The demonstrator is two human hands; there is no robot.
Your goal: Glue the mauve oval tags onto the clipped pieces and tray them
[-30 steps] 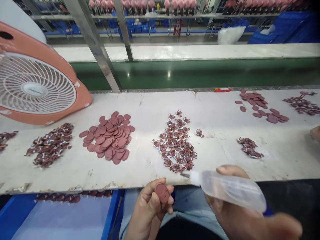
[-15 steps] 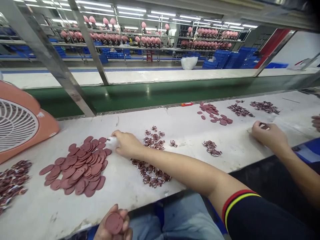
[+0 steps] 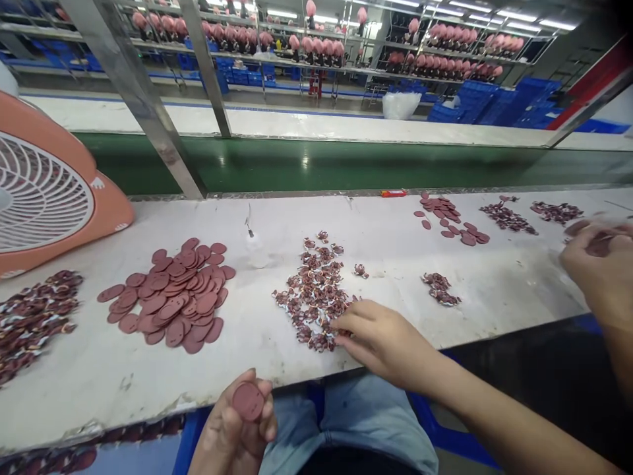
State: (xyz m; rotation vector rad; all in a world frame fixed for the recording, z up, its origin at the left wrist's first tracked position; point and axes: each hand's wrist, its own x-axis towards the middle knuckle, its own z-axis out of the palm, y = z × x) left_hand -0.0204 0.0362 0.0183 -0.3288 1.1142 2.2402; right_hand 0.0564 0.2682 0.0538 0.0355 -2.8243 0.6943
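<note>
My left hand [image 3: 242,422] is closed around a flat reddish-brown disc [image 3: 248,401] with small holes, held face up above the bench's front edge. At the right edge of a pile of small brown pieces with pale, wire-like bits [image 3: 316,284], my right hand [image 3: 380,336] has its thumb and fingers pinched low on the pieces. What lies between the fingertips is partly hidden, but it looks like one of those small pieces. Left of that pile is a heap of similar oval discs [image 3: 173,297]. A small white bottle [image 3: 254,243] with a dark tip lies behind, between the two piles.
An orange fan [image 3: 49,185] stands at the left, with more brown pieces [image 3: 39,316] before it. Further right lie loose discs [image 3: 442,210], small clusters [image 3: 440,289] and a red packet [image 3: 393,193]. A co-worker's hand [image 3: 598,257] works at the right. Metal posts [image 3: 143,99] rise behind.
My right hand has let go of the white bottle and moved right and nearer, to the small brown pieces. My left hand still holds the disc. The co-worker's hand has lifted, and the view has shifted.
</note>
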